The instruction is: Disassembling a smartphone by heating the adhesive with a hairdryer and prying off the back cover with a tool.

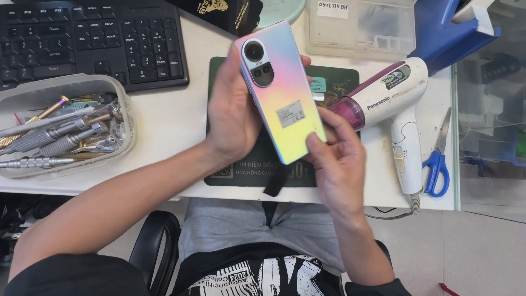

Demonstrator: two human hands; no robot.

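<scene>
I'm holding the iridescent pastel smartphone (pixel 280 90) back-up above the dark green work mat (pixel 246 164) on the white desk (pixel 170 120): left hand (pixel 233 112) clamped along its left edge, right hand (pixel 337 159) pinching the bottom corner. Inspection step, I'd judge; turning it over needs a steadier two-sided grip. Small white rectangular sticker (pixel 289 114) sits mid-back, and a white hair dryer with magenta nozzle (pixel 383 101) is lying just right.

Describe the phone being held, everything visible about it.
The smartphone shows its back to the camera: a glossy panel shading from pink and lilac through pale yellow to light blue. A grey oval camera module with one large lens and two smaller ones sits near its top, and a small grey sticker lies lower down. It is held tilted above the dark green mat. The left hand grips its left edge from behind, and the right hand pinches its lower right corner. Its screen is hidden.
</scene>
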